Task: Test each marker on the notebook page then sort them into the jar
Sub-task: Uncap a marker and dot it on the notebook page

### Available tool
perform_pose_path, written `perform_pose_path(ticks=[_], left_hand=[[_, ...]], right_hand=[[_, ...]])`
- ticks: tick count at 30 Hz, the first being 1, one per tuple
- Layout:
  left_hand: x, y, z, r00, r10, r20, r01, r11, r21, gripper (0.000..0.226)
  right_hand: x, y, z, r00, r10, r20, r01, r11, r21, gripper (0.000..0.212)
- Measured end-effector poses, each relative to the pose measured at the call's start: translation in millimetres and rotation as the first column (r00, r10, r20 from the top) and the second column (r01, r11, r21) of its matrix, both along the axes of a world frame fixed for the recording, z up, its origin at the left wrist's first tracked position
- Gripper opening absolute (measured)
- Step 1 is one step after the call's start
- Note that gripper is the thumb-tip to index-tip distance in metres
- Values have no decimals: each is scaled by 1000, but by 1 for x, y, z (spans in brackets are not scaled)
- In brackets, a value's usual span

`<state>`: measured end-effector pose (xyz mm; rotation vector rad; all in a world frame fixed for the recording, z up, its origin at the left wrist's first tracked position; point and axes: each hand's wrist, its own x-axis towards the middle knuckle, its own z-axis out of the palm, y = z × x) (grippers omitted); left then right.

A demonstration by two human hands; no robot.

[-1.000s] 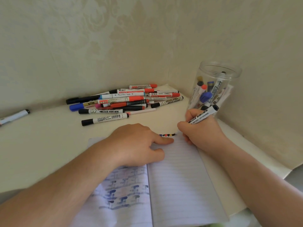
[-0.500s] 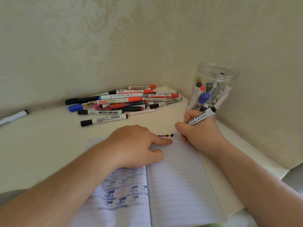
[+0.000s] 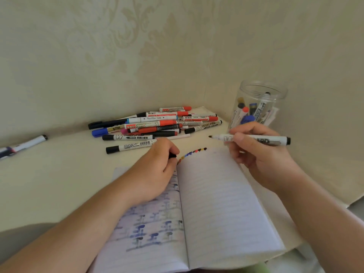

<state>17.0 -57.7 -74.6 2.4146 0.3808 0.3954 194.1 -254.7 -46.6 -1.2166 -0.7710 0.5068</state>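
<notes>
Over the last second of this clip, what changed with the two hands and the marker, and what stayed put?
The right hand lifted the marker off the notebook page; it now lies level above it, bare tip pointing left. The left hand came off the page and curled around a black cap. The row of test dots, the pile of markers, the jar and the stray marker at far left stayed as they were.
</notes>
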Motion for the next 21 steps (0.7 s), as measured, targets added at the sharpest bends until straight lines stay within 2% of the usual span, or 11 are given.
perform_pose_path(ticks=[2,3,5,7,8,9,13,21], left_hand=[[2,3,-1,997,43,68,-40,998,-41,15],[2,4,-1,993,69,98,-60,993,-98,18],[0,4,0,984,117,134,-87,974,-211,27],[0,5,2,983,119,143,-82,968,-238,35],[0,4,2,983,110,146,-72,967,-246,38],[1,4,1,983,103,150,-62,965,-255,40],[-1,6,-1,979,94,181,-39,957,-287,42],[-1,5,-2,974,79,212,-17,960,-281,42]], right_hand=[[-5,-3,9,996,81,-48,-82,996,-23,13],[-7,-3,13,994,97,-42,-100,993,-70,24],[-14,-2,20,993,69,100,-49,979,-198,30],[-23,0,26,972,19,235,40,968,-246,20],[-26,3,28,971,-1,238,59,969,-238,11],[-29,6,28,975,-10,222,64,969,-237,4],[-38,17,23,989,-62,134,100,949,-299,9],[-39,24,14,991,-122,49,130,954,-269,20]])
